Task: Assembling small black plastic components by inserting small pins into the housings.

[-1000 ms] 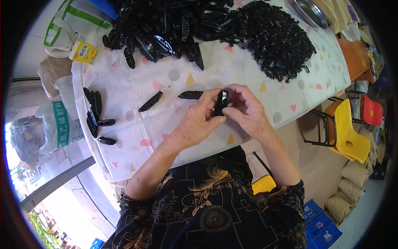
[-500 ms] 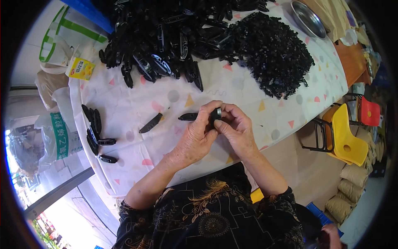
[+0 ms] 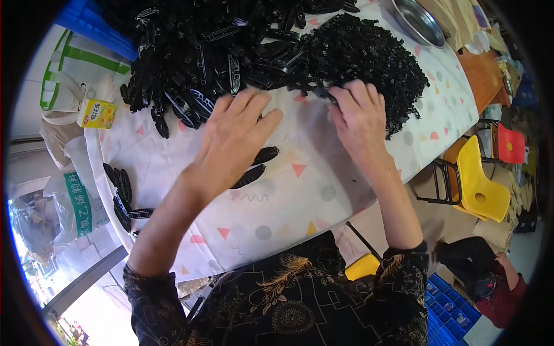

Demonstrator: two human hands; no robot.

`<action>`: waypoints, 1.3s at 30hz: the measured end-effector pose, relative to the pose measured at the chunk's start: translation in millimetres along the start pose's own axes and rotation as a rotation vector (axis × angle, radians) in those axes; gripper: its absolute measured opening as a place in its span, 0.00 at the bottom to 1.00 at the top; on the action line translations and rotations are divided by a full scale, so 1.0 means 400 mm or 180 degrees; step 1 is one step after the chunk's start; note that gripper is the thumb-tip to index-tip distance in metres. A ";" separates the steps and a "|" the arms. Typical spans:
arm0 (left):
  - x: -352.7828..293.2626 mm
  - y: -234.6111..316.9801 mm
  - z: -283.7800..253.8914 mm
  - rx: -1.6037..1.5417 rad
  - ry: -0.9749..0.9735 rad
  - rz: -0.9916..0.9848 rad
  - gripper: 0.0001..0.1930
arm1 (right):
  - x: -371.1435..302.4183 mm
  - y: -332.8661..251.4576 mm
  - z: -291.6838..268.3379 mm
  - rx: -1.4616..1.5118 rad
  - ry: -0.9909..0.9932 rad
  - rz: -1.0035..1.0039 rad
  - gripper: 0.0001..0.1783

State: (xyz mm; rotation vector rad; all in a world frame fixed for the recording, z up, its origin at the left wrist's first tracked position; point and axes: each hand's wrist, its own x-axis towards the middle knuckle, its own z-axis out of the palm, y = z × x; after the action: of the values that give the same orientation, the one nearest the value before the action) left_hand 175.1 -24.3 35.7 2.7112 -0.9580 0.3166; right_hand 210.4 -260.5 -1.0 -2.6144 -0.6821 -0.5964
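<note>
My left hand (image 3: pixel 236 130) is over the near edge of a big pile of long black plastic parts (image 3: pixel 167 75), its fingers stretched and apart, somewhat blurred. Nothing shows in it. At the near edge of a heap of small black plastic parts (image 3: pixel 375 52), my right hand (image 3: pixel 363 118) has its fingers bent, with a small dark piece (image 3: pixel 333 99) between thumb and forefinger. Beside my left wrist lie two long black parts, one (image 3: pixel 266 154) farther away and one (image 3: pixel 249 177) nearer, partly covered by the hand.
Several long black parts (image 3: pixel 121 187) lie at the table's left edge. A yellow box (image 3: pixel 99 113) stands at the left and a metal bowl (image 3: pixel 420 23) at the far right. Beyond the patterned tablecloth (image 3: pixel 288 213) are a yellow chair (image 3: pixel 483 187), blue crates (image 3: pixel 447 308) and another person (image 3: pixel 482 277).
My hands have parted from the black part they held together. The left has gone up to the long-part pile, the right to the small-part heap. Another person shows more at the lower right.
</note>
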 end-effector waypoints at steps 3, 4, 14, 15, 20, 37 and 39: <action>0.017 -0.028 0.016 0.0714 -0.0559 0.0218 0.10 | 0.036 0.014 0.038 -0.0428 -0.0036 -0.0381 0.13; 0.026 -0.029 0.016 0.0812 -0.0818 0.0268 0.09 | 0.039 0.019 0.046 -0.0544 -0.0116 -0.0472 0.11; -0.023 -0.036 0.058 0.0987 -0.0356 0.0427 0.08 | 0.032 -0.003 0.057 -0.0694 -0.0433 -0.0841 0.09; -0.023 -0.046 0.054 0.0843 -0.0496 0.0332 0.08 | 0.025 -0.006 0.051 -0.0699 -0.0412 -0.0867 0.09; -0.030 -0.041 0.039 0.0970 -0.0739 0.0290 0.06 | -0.046 -0.061 0.029 0.2000 -0.0125 0.0908 0.05; -0.098 0.074 0.030 -0.2790 -0.0095 -0.1835 0.11 | -0.201 -0.189 -0.029 0.6009 -0.0417 0.2870 0.04; -0.110 0.116 0.038 -0.3839 -0.0205 -0.2071 0.16 | -0.205 -0.201 -0.025 0.5876 -0.0110 0.2927 0.05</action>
State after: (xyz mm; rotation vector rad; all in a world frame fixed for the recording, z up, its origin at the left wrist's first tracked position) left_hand 113.7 -38.0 16.3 1.7189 -0.0893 -0.3742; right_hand 100.0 -230.0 -12.7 -0.8932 0.1361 0.3363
